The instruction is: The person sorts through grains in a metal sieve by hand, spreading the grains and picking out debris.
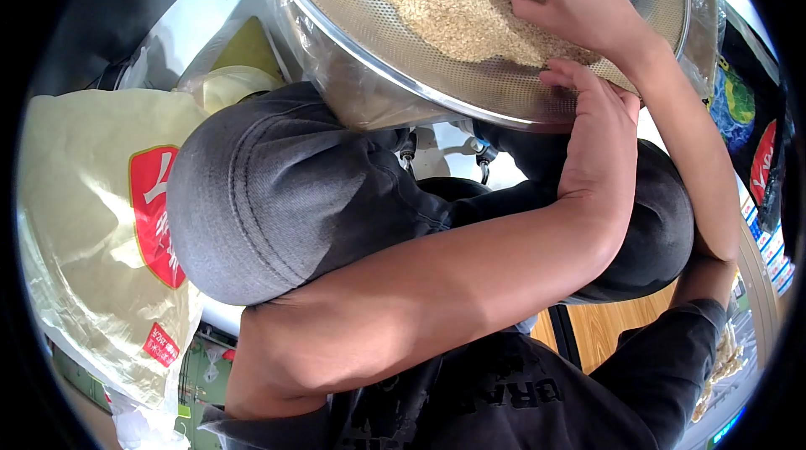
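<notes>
Curling the right hand (pixel 575 1) loosely inward, low over a spread of pale, straw-coloured grain (pixel 437 18) in a wide perforated metal bowl (pixel 487 89). Bringing thumb and fingertips close together around a small visible hollow, but giving no way to tell any firm pinch or any grain in the grasp. Extending the left hand (pixel 600 106) in a half-open pose at the bowl's near side, with slightly bent fingers reaching inward past the rim (pixel 537 125) towards the near edge of the grain. Showing no clear grip there, and leaving contact with the metal too uncertain to call.

Placing the right hand nearer the main spread, directly above its right-hand part, and the left hand lower, closer to the body. Lying mostly to the left of both hands, and running on beyond the top of the view, with a long axis slanting from upper left towards the left hand's fingertips. Crossing the right forearm just outside the left wrist.

Sitting above and beyond the left knee (pixel 231 198) and right knee (pixel 663 215), with clear plastic (pixel 336 81) wrapping around the bowl's outside. Standing beside the left knee, a large pale bag (pixel 92 164) bearing a red label (pixel 155 215).
</notes>
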A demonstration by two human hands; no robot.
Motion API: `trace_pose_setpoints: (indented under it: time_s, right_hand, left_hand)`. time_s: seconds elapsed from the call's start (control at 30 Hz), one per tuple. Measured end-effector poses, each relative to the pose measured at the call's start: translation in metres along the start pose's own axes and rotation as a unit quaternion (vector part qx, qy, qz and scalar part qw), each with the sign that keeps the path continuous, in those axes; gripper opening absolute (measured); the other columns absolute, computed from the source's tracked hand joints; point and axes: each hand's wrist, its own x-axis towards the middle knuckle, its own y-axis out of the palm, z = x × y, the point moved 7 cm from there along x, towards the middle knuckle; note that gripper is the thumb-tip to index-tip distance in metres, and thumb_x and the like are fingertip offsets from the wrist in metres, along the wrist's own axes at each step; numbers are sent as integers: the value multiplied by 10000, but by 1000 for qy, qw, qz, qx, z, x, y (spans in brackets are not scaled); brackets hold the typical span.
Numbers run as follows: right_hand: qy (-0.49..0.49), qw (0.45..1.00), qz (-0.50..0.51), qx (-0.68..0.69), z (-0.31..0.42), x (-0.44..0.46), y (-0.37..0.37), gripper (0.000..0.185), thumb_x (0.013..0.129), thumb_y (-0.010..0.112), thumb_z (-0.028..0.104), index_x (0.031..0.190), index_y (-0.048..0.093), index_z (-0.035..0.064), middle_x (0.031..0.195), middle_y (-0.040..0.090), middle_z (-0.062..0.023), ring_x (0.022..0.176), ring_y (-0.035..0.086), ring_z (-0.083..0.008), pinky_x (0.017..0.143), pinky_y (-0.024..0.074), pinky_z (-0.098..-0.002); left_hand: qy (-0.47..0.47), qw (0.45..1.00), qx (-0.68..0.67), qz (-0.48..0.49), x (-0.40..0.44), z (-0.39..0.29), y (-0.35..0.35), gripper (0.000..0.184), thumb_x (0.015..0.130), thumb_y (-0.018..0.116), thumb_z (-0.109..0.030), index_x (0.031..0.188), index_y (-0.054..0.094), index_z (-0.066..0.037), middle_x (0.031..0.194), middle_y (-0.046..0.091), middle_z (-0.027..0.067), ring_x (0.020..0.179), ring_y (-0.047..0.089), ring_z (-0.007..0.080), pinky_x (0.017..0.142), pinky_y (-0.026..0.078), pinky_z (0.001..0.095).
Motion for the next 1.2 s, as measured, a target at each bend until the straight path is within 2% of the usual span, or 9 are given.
trace_pose_setpoints:
  time_s: [0.27, 0.33, 0.47, 0.53, 0.6, 0.7, 0.87, 1.03, 1.2]
  right_hand:
    - [-34, 999, -23, -12, -5, -3, 5, 125, 826, 666, 148, 826, 636, 26, 802, 685, -149, 690, 669, -324, 647, 545, -423]
    - [-86, 990, -69, 91, -18, -10, 0, 47, 974, 558, 98, 998, 586, 67, 694, 400, 86, 619, 333, -22, 535, 276, -228]
    - [24, 977, -53, 206, -59, -46, -44, 65, 981, 548, 122, 1000, 582, 69, 705, 396, 84, 616, 331, -15, 530, 253, -225]
    - [164, 904, -88, 384, -79, -84, -67, 101, 982, 538, 156, 1000, 573, 63, 711, 411, 83, 604, 317, -8, 526, 222, -219]
    - [135, 870, -127, 456, -80, -109, -78, 145, 978, 537, 194, 996, 552, 51, 716, 425, 70, 550, 298, -8, 495, 197, -207]
    - [103, 734, -131, 658, -90, -138, -73, 134, 979, 540, 109, 1081, 607, 53, 679, 410, 73, 539, 341, -22, 461, 214, -205]
    - [88, 634, -178, 747, -109, -163, -57, 82, 963, 556, 100, 1010, 585, 39, 725, 402, 57, 585, 353, -39, 443, 231, -179]
    - [175, 592, -333, 713, -144, -186, -46, 31, 985, 559, 76, 983, 590, 76, 765, 448, 47, 607, 386, -48, 447, 267, -190]
    - [177, 576, -353, 716, -159, -190, -36, 91, 953, 603, 20, 1024, 616, 75, 820, 531, 28, 620, 427, -53, 452, 273, -191]
  left_hand:
    - [-11, 1000, -5, -7, 0, 2, 0, 392, 981, 538, -259, 1302, 539, -34, 1124, 696, 127, 1074, 662, 279, 1010, 425, 490]
    - [-20, 1000, -1, -12, 0, 2, 0, 354, 984, 530, -238, 1283, 552, -52, 1105, 696, 111, 1062, 662, 269, 1006, 424, 482]
    - [-35, 999, 5, -4, 0, 5, -5, 268, 984, 515, -195, 1222, 583, -92, 1055, 695, 72, 1029, 661, 238, 991, 421, 455]
    - [-45, 998, -30, -32, 0, 7, -8, 214, 981, 515, -200, 1142, 621, -108, 981, 693, 52, 969, 663, 199, 964, 424, 431]
    - [-31, 998, -54, -28, 2, 7, -7, 189, 986, 503, -194, 1099, 629, -109, 946, 686, 43, 929, 659, 184, 924, 435, 410]
    - [-31, 997, -24, -70, 2, 3, -2, 176, 985, 500, -179, 1074, 624, -92, 909, 680, 36, 883, 658, 177, 859, 448, 368]
    - [-8, 994, -13, -105, 2, 4, -2, 177, 962, 538, -172, 1084, 608, -64, 886, 679, 41, 854, 656, 178, 835, 460, 349]
    - [10, 998, -2, -58, 2, 2, -2, 273, 964, 566, -181, 1194, 579, -35, 970, 687, 67, 925, 664, 206, 913, 448, 394]
    - [-1, 1000, -5, -17, 2, 2, 5, 308, 987, 555, -207, 1244, 573, -38, 1031, 694, 74, 983, 669, 219, 975, 427, 436]
